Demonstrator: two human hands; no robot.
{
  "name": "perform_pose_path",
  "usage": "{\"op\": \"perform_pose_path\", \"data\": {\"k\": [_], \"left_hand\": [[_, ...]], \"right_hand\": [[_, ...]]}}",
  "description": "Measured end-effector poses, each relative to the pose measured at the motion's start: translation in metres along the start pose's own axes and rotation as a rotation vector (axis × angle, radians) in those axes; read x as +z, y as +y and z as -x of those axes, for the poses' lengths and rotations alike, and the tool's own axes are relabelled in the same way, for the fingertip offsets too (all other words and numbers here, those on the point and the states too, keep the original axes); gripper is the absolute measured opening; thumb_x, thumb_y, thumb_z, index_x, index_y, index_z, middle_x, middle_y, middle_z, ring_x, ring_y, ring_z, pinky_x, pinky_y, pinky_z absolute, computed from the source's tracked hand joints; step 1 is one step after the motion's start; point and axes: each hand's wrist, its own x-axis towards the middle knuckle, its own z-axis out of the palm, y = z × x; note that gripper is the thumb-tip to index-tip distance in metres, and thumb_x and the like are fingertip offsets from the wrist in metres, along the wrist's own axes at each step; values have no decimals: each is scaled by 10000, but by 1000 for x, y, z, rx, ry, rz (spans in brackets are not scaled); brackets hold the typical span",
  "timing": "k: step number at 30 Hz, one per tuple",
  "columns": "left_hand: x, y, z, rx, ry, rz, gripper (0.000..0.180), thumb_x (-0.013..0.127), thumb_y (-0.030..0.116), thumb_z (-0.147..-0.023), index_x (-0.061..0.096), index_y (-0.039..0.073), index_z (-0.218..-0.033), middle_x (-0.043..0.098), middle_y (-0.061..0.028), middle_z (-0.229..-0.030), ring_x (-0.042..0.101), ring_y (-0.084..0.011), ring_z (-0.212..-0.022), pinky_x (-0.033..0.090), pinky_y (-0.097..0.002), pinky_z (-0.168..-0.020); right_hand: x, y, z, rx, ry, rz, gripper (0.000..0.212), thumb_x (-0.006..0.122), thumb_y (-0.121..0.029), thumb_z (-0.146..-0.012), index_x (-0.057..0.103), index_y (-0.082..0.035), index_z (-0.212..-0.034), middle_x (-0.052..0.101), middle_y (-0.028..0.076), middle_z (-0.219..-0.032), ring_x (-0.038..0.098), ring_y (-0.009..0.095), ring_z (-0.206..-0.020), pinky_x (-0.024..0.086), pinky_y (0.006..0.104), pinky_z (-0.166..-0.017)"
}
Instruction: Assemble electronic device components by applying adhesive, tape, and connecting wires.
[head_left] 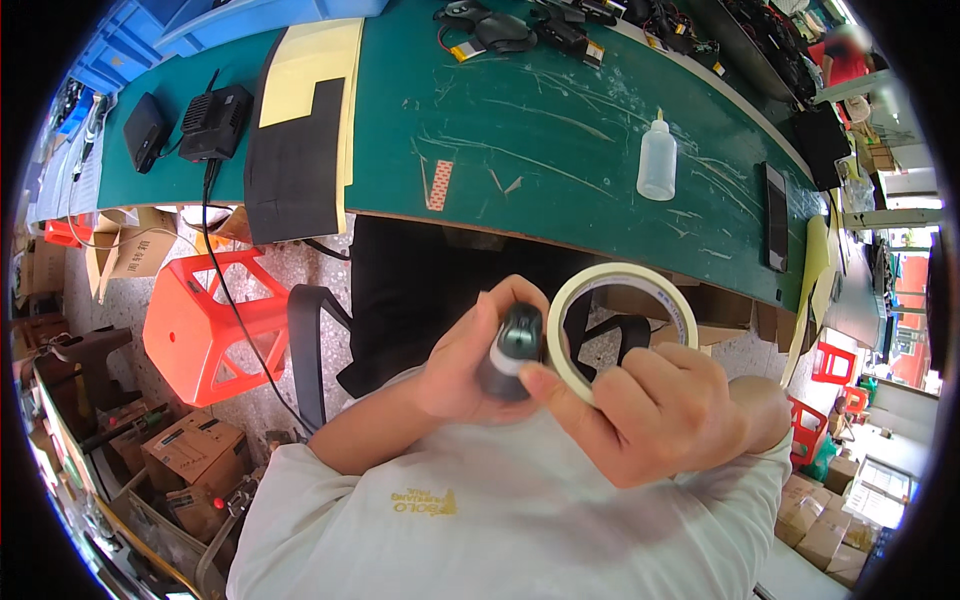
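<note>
In front of my chest, my left hand is closed round a small dark handheld device with a glossy, rounded black top. A pale band, which looks like tape, crosses the device below that top. My right hand grips a roll of cream masking tape, its ring standing up beside the device. A fingertip of the right hand presses at the device's lower right side. The underside of the device is hidden by my left fingers.
Beyond my hands lies a green-topped table with a squeeze bottle, a phone-like black slab and a patterned strip. Dark device parts lie at the back. An orange stool stands left, a cable hanging beside it.
</note>
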Motion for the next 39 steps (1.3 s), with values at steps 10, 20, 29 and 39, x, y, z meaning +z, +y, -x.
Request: {"op": "perform_pose_path", "data": {"k": [10, 20, 29, 39], "left_hand": [[-7, 2, 9, 117, 33, -475, 493, 764, 278, -795, 560, -14, -1136, 615, -40, -923, 553, -84, -843, 455, -248, -759], [-10, -6, 21, -149, -205, 74, 566, 671, 335, -896, 492, -48, -1273, 601, -109, -922, 577, -184, -685, 458, -311, -557], [-12, -10, 21, -91, -206, 31, 637, 523, 441, -983, 415, -45, -1380, 619, -149, -1081, 616, -233, -882, 513, -357, -745], [-2, -3, 33, -63, 138, -398, 486, 569, 211, -982, 463, -114, -1327, 638, -179, -1165, 620, -183, -1074, 498, -317, -914]], "right_hand": [[3, -7, 10, 34, -95, -5, 270, 790, -152, -665, 765, -83, -925, 214, -40, -591, 280, 72, -471, 168, 226, -389], [-1, -9, 9, 7, -88, 16, 263, 781, -247, -730, 770, -108, -953, 244, -38, -595, 289, 78, -480, 164, 229, -403], [4, -13, 12, 33, -190, 38, 331, 753, -203, -708, 757, -81, -1015, 304, -28, -620, 333, 93, -501, 201, 242, -412], [14, -9, 23, 42, -217, -4, 356, 736, -111, -676, 752, -63, -1029, 319, -19, -628, 348, 100, -514, 210, 244, -417]]}}
